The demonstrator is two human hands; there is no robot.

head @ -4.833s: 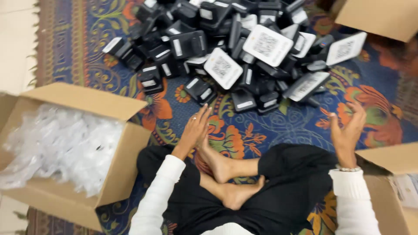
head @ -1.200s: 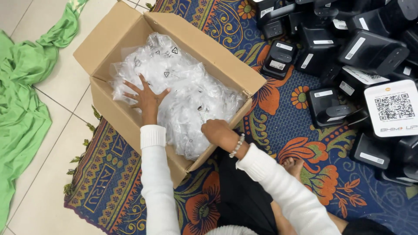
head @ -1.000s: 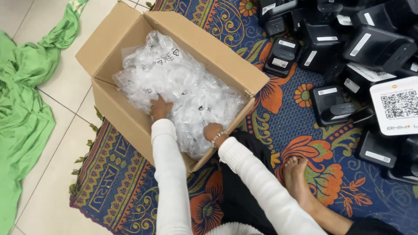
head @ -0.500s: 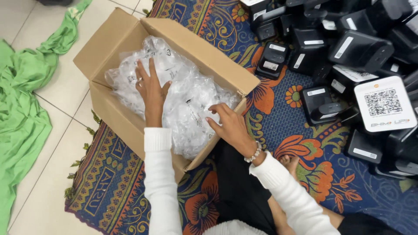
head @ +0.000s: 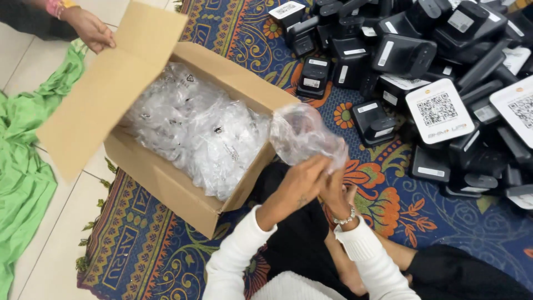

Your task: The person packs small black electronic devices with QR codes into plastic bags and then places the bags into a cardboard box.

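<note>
Covering tiled floor [head: 33,47], patterned rug [head: 166,244], green cloth [head: 25,183] beside

both hands meet in front of the lap, left hand [head: 300,183] and right hand [head: 336,191] touching, fingers curled and pinching, white sleeves bent in

surface: patterned rug [head: 166,261] on tiled floor [head: 50,222] | on it: cardboard box [head: 166,186], black devices [head: 400,55], green cloth [head: 22,166]

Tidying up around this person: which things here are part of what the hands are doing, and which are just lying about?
In hand:
left hand
right hand
clear plastic bag
cardboard box of bags

Lying about:
green cloth
patterned rug
pile of black devices
another person's hand on the flap
</note>
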